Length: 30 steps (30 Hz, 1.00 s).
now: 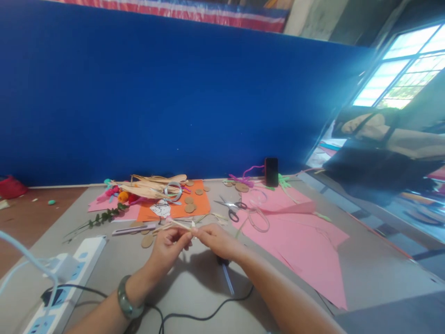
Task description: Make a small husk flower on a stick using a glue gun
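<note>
Above the near middle of the table, my left hand (169, 244) and my right hand (216, 240) meet with thumbs and fingertips pinched together. Between them is a thin, pale straw-coloured strip (181, 224), one end reaching up and left past my left fingers. A small whitish bit shows at the pinch, too small to name. Under my right hand lies a dark tool, mostly hidden, with a translucent glue stick (227, 280) poking out toward me. Round brown discs (147, 240) and a utility knife (134, 229) lie just beyond my left hand.
Scissors (232, 208), pink paper (299, 241) and a propped phone (271, 172) are to the right. Orange paper (203, 199), pale strips (149, 188), a tape ring (173, 190) and a leafy sprig (107, 215) lie behind. A power strip (81, 264) and black cable (205, 318) are nearer.
</note>
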Each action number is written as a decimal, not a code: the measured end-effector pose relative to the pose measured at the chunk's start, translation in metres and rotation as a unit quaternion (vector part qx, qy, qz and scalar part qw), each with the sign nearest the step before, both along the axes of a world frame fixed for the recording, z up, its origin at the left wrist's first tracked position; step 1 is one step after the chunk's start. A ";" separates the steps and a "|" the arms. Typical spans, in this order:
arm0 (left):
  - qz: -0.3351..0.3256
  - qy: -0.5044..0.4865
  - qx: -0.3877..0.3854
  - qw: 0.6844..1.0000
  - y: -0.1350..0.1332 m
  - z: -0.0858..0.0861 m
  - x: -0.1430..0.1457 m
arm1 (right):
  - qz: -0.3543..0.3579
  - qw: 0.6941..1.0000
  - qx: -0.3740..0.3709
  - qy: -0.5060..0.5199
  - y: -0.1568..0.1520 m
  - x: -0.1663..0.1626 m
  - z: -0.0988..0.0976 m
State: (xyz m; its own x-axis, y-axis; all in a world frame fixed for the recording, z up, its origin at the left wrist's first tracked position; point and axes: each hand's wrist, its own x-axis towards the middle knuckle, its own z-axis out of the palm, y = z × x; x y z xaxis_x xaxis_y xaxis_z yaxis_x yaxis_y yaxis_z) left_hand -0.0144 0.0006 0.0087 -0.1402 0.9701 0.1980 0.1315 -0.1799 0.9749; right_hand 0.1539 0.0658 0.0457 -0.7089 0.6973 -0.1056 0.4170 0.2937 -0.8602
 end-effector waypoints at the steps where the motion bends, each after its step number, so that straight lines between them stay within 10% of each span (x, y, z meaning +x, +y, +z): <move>1: -0.001 0.002 0.001 1.000 0.000 0.000 -0.001 | -0.001 1.000 -0.005 0.007 0.000 0.000 0.001; 11: -0.009 0.002 0.002 1.000 0.000 0.002 -0.002 | -0.074 0.995 -0.060 0.033 0.009 0.011 0.009; 19: 0.101 -0.075 0.011 0.992 0.012 0.000 -0.016 | -0.203 0.935 0.228 -0.181 0.053 0.039 0.005; 30: 0.111 -0.077 -0.023 0.991 0.026 -0.016 -0.032 | -0.186 0.899 0.283 -0.278 0.064 0.036 -0.026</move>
State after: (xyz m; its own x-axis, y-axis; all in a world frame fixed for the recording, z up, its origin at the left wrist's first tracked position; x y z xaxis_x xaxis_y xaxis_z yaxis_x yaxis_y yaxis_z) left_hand -0.0462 0.0266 -0.0077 -0.3768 0.9192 0.1144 0.0126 -0.1184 0.9929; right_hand 0.1899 0.1300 0.0200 -0.3638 0.9285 0.0745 0.8956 0.3707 -0.2460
